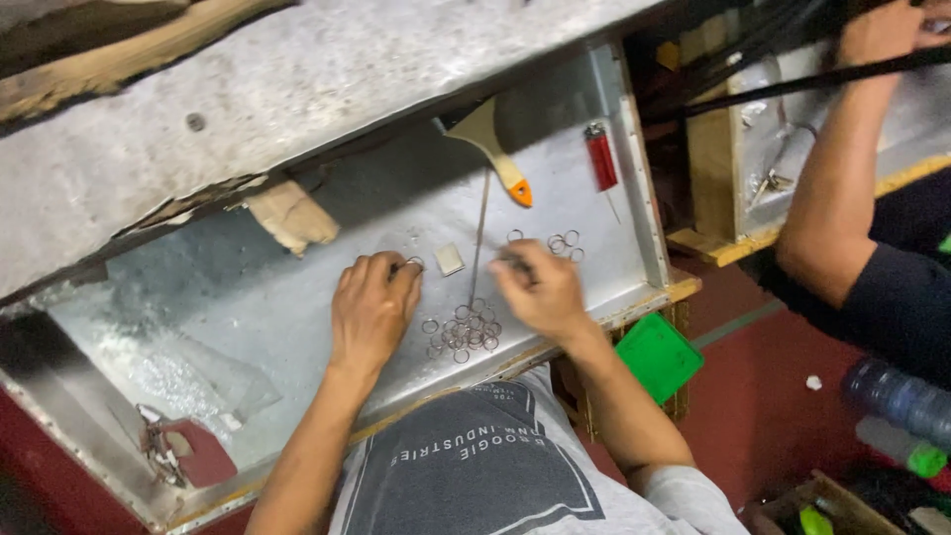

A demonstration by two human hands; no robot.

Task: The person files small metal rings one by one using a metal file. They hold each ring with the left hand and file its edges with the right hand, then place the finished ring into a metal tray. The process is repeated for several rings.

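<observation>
Down at centre frame, the left hand (371,309) rests knuckles-up on the metal worktop (248,297), fingertips pinched on a small ring (414,263). Between both hands lies a heap of metal rings (464,332). Right of it, the right hand (540,290) curls closed; what it grips is hidden.

The metal desk (297,297) carries a heap of small metal rings (464,332), a few more rings (563,243), a thin rod (480,233), a brush (492,147), a red lighter (600,157) and a small square piece (449,259).
</observation>
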